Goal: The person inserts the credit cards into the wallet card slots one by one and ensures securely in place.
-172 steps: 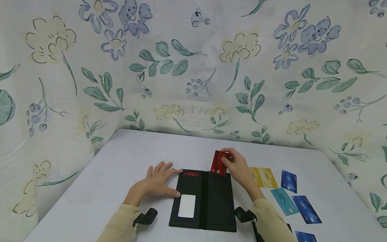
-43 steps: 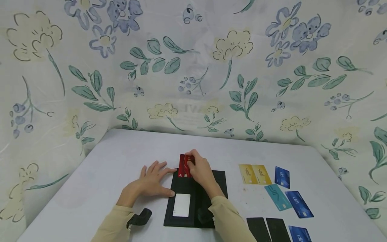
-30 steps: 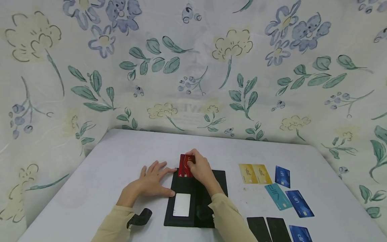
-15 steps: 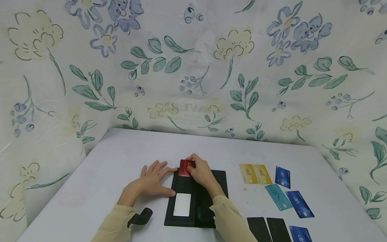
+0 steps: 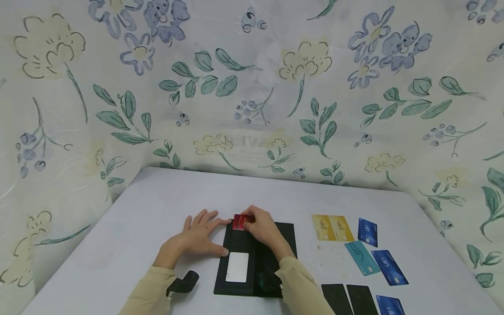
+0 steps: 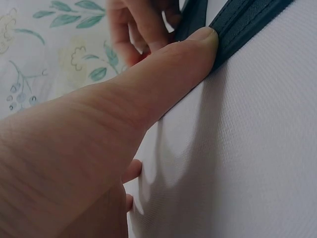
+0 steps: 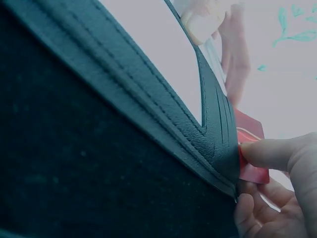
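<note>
A black wallet [image 5: 240, 242] lies unfolded on the white table, a white window [image 5: 237, 267] low on its left half. My right hand [image 5: 264, 225] pinches a red bank card [image 5: 239, 222] at the top of that left half. In the right wrist view, the thumb is on the face of the red card [image 7: 253, 173], whose lower part is hidden in a slot of the wallet. My left hand [image 5: 197, 238] has its fingers spread, with index fingertip and thumb against the wallet's left edge. In the left wrist view, the thumb [image 6: 173, 69] lies straight along the wallet's border.
On the right of the table lie two yellow cards [image 5: 332, 227], a teal card [image 5: 362, 258] and several blue cards [image 5: 390, 267]. Two black rectangular pieces [image 5: 350, 299] are at the front. A flowered cloth [image 5: 252, 109] hangs behind the table.
My right hand has brought the red card from the wallet's right half to its left half, then pushed it down so less of it shows. The left hand has stayed at the left edge.
</note>
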The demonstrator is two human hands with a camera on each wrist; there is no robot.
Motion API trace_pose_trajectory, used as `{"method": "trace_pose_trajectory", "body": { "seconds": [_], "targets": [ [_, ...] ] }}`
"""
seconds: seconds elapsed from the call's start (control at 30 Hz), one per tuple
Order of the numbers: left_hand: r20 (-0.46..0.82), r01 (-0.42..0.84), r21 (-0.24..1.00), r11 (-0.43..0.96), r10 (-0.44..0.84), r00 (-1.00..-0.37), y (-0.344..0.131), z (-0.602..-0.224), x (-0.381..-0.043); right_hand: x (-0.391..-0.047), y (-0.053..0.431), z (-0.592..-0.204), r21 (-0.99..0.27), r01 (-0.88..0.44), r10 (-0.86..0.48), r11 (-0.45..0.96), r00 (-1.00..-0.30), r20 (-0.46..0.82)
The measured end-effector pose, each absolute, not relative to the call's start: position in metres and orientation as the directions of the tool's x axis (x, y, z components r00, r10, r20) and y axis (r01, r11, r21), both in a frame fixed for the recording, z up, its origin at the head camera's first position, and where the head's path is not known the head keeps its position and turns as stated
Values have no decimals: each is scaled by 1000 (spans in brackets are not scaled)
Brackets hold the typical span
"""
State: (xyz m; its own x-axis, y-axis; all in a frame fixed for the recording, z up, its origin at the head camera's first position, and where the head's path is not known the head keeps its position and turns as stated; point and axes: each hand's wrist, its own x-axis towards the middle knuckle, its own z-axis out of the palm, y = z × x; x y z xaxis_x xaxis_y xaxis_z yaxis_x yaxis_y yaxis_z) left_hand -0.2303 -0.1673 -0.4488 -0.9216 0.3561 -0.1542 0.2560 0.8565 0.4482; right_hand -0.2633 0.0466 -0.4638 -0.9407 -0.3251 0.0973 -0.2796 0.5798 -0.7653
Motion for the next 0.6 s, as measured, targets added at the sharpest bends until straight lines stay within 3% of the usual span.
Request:
{"method": "trace_pose_trajectory", "body": {
  "seconds": [0.6],
  "targets": [
    [-156,251,447,858,352,-923,-167,-447,-229,-264,51,-466,-770,-285,-368,571,-927,70]
  ]
}}
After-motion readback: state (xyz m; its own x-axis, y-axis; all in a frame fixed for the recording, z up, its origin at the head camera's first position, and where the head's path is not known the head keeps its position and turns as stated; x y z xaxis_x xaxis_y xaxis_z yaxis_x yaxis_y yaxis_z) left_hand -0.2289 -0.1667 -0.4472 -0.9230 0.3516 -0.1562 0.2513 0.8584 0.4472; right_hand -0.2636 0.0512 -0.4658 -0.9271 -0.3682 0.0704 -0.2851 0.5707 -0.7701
